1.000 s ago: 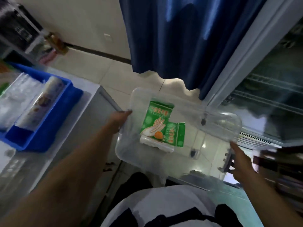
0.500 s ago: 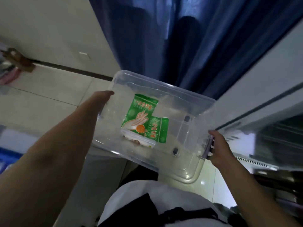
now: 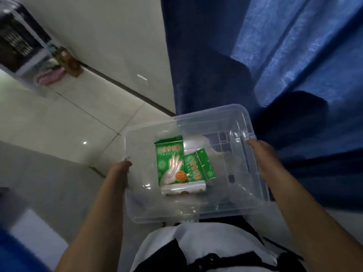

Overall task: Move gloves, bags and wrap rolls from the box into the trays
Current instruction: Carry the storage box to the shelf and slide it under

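Left hand and right hand clamp opposite rims of the clear box; glove packs lie mid-floor. Keep the box level; trays unseen.

Green glove packets with Chinese print, centre of the frame.

Read on the larger packet, across its top band: white characters, apparently 一次性手套, above a pale drawing of a hand and an orange round badge too small to make out. Repeated in orange on the smaller green packet just to the right, running down its tilted face. Nothing legible on the clear roll below them, nor elsewhere.
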Action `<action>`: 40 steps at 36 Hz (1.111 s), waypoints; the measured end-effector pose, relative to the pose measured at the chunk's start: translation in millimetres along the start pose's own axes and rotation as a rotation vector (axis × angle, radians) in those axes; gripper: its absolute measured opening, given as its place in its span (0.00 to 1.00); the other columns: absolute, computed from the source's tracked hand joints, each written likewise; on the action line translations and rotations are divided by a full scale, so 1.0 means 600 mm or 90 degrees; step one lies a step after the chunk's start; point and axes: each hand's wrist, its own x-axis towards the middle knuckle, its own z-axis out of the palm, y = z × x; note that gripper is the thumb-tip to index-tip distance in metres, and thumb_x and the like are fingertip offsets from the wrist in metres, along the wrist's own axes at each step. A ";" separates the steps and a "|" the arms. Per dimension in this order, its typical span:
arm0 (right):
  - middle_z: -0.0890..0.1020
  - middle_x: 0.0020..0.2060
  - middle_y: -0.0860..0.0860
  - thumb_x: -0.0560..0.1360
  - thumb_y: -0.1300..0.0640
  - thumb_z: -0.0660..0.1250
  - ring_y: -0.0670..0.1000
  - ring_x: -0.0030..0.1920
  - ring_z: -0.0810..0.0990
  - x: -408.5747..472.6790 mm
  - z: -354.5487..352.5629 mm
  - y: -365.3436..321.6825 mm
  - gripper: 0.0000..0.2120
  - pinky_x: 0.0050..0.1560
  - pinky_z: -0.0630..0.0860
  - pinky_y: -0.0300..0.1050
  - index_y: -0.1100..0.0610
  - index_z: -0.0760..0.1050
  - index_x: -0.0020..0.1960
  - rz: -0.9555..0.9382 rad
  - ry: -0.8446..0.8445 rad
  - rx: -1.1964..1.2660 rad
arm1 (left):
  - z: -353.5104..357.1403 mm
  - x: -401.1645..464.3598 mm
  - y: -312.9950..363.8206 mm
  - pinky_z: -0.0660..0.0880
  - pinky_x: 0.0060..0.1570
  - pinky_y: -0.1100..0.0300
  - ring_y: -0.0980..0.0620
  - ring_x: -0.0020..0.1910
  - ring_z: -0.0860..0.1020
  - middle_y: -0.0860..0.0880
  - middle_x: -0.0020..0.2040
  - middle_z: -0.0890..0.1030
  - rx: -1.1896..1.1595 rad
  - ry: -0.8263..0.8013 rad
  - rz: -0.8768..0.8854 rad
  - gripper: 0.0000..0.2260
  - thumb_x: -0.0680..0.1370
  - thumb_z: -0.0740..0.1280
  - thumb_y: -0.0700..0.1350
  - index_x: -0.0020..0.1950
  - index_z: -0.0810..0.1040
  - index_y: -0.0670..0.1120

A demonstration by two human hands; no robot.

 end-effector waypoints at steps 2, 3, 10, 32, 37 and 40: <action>0.84 0.47 0.59 0.68 0.45 0.68 0.60 0.45 0.83 0.050 0.048 -0.041 0.21 0.48 0.80 0.58 0.58 0.80 0.55 -0.003 -0.027 -0.025 | -0.018 0.015 0.011 0.65 0.40 0.59 0.44 0.39 0.73 0.39 0.45 0.73 -0.004 -0.009 -0.066 0.15 0.80 0.63 0.47 0.65 0.72 0.43; 0.84 0.47 0.59 0.68 0.46 0.68 0.60 0.46 0.83 0.075 0.074 -0.061 0.22 0.48 0.80 0.57 0.59 0.79 0.55 -0.012 -0.045 -0.042 | -0.030 0.025 0.018 0.66 0.45 0.56 0.44 0.43 0.74 0.38 0.49 0.74 -0.017 -0.001 -0.096 0.18 0.80 0.64 0.49 0.67 0.71 0.42; 0.83 0.51 0.56 0.71 0.45 0.69 0.60 0.50 0.82 0.186 0.272 -0.220 0.22 0.55 0.80 0.59 0.57 0.76 0.58 -0.061 -0.220 -0.146 | -0.101 0.054 0.062 0.68 0.51 0.48 0.45 0.44 0.71 0.44 0.49 0.73 -0.136 0.115 -0.179 0.15 0.79 0.65 0.51 0.61 0.71 0.44; 0.77 0.41 0.51 0.69 0.45 0.69 0.53 0.41 0.76 0.211 0.933 -0.591 0.19 0.46 0.76 0.52 0.55 0.77 0.55 -0.145 -0.396 -0.275 | -0.408 0.265 0.290 0.73 0.38 0.56 0.46 0.38 0.75 0.44 0.44 0.77 -0.493 0.311 -0.068 0.11 0.76 0.69 0.48 0.56 0.78 0.47; 0.75 0.34 0.49 0.69 0.46 0.70 0.51 0.33 0.72 0.179 1.060 -0.676 0.16 0.36 0.70 0.46 0.56 0.79 0.50 -0.155 -0.370 -0.235 | -0.544 0.330 0.391 0.72 0.34 0.59 0.47 0.38 0.77 0.45 0.43 0.79 -0.541 0.267 -0.050 0.09 0.76 0.70 0.48 0.55 0.77 0.48; 0.79 0.34 0.50 0.67 0.47 0.71 0.52 0.33 0.77 0.166 1.134 -0.721 0.18 0.36 0.74 0.46 0.56 0.81 0.53 -0.151 -0.395 -0.224 | -0.618 0.363 0.448 0.71 0.36 0.59 0.48 0.38 0.75 0.47 0.43 0.77 -0.536 0.284 -0.028 0.10 0.76 0.70 0.47 0.56 0.76 0.46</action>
